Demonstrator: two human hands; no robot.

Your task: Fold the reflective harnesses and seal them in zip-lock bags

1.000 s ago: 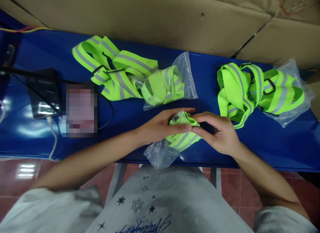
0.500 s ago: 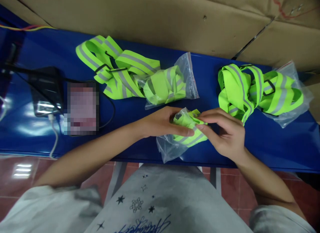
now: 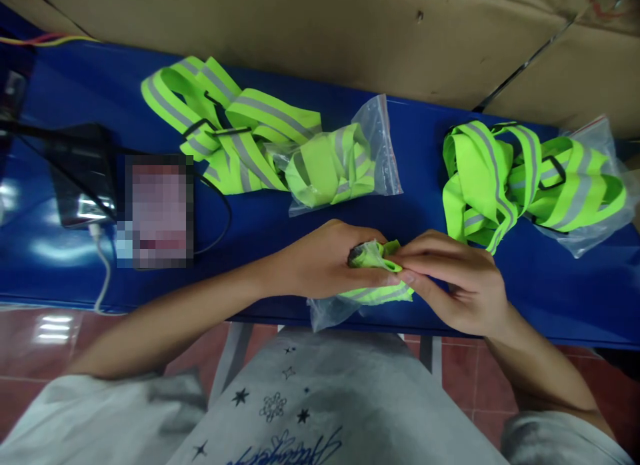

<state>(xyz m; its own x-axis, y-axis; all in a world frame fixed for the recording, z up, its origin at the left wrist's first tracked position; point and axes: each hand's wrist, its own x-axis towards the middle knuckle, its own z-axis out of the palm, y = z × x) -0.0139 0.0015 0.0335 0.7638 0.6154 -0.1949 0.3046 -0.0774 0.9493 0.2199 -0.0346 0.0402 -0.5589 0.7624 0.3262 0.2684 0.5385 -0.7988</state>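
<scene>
My left hand (image 3: 325, 260) is wrapped round a bundle of neon yellow-green reflective strap (image 3: 375, 295) near the table's front edge. A clear plastic bag (image 3: 327, 312) sticks out below this hand; how much of the strap lies inside it is hard to see. From the other side, my right hand (image 3: 460, 278) pinches a fold of the strap between thumb and fingers. The two hands' fingertips meet there. My left fingers hide much of the bundle.
Behind my hands lie loose reflective straps (image 3: 275, 122) and a clear zip bag (image 3: 385, 152) with strap inside. More straps (image 3: 480, 172) rest on another bag (image 3: 580, 242) at right. Leftward are a black device (image 3: 83, 172), a blurred-out object (image 3: 163, 212) and cables. Cardboard (image 3: 310, 32) stands behind.
Both hands have moved slightly toward me with the bundle. My left hand now covers more of the strap, and its thumb reaches my right fingertips. The camera view has shifted a little.
</scene>
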